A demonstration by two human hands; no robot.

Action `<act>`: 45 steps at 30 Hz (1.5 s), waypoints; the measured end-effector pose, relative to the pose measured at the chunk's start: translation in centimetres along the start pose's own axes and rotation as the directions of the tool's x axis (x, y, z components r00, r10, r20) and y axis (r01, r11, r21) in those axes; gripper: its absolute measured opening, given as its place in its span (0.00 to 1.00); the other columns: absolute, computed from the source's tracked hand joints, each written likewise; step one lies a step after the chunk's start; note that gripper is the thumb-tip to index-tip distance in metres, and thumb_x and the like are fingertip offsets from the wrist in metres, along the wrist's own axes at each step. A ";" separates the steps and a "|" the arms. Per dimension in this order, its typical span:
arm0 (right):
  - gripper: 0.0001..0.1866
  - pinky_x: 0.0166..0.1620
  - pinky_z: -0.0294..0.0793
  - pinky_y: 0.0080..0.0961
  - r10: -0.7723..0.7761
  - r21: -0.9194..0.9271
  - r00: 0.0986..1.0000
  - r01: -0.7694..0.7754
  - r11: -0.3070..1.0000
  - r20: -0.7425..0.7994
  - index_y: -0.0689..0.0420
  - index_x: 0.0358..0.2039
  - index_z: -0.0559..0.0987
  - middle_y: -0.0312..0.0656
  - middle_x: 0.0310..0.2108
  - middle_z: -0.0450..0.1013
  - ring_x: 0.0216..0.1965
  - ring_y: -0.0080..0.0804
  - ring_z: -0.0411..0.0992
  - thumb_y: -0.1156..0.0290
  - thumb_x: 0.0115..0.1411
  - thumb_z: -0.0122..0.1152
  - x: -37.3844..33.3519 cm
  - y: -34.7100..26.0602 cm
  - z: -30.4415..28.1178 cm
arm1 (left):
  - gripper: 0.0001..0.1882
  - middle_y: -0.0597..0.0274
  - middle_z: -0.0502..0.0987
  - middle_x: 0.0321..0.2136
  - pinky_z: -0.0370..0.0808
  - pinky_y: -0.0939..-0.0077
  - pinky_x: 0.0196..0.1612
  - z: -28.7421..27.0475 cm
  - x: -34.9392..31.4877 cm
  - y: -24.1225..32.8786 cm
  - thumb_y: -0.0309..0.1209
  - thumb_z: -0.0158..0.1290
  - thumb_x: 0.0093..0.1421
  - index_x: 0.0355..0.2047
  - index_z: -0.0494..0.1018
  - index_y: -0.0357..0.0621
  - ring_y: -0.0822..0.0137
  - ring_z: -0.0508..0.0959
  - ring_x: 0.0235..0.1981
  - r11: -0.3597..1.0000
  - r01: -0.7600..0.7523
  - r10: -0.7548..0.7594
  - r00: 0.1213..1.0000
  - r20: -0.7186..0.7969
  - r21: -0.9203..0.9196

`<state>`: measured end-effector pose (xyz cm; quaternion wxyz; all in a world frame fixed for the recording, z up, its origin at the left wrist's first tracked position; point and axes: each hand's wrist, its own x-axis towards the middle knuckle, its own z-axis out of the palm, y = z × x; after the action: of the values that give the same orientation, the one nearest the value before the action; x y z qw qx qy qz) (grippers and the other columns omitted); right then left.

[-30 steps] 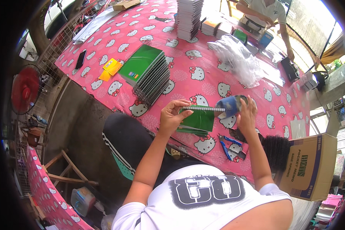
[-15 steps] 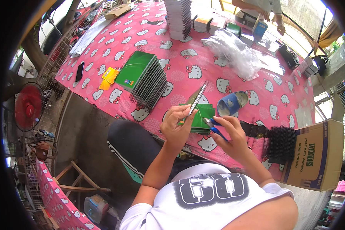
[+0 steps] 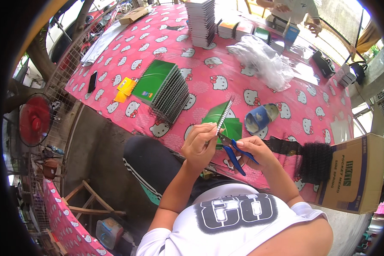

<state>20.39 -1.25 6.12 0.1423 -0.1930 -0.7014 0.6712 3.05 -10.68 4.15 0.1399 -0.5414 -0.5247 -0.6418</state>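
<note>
My left hand (image 3: 199, 144) is closed on a green spiral notebook (image 3: 216, 112), holding it tilted with its wire spine upright above the table. In my right hand (image 3: 257, 153) is a pair of blue-handled pliers (image 3: 234, 158), its handles spread apart. The pliers' jaws meet the near end of the spiral, close to my left fingertips; whether they grip the wire is too small to tell. Beneath lie more green notebooks (image 3: 234, 128) on the table. Just right of them rests a blue, rounded, hollow object (image 3: 255, 119).
Stacked green spiral notebooks (image 3: 158, 81) stand left, near yellow packets (image 3: 125, 86) and a phone (image 3: 92, 82). Black wire coils (image 3: 315, 162) and a cardboard box (image 3: 350, 175) are at right. Clear plastic (image 3: 264, 62) and a tall notebook stack (image 3: 200, 23) lie farther back; another person (image 3: 294, 10) stands beyond.
My right hand has brought the pliers left to the spiral's near end, and their handles now point toward me. The notebook in my left hand has shifted slightly. The person opposite has moved their hands apart.
</note>
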 end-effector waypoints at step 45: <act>0.18 0.41 0.73 0.40 -0.103 -0.554 0.573 -0.707 0.440 -0.813 0.62 0.35 0.75 0.51 0.36 0.73 0.40 0.49 0.73 0.60 0.53 0.65 -2.2 9.8 -13.3 | 0.13 0.58 0.76 0.45 0.69 0.69 0.53 -0.9 6.4 -2.9 0.25 0.52 0.61 0.46 0.74 0.41 0.65 0.74 0.49 0.958 0.285 -0.273 0.892 0.360 0.021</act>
<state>29.25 9.80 -2.74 0.1652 -0.6338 -0.7486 0.1031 -1.99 -7.71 8.18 -0.0606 -0.5710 -0.6031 -0.5536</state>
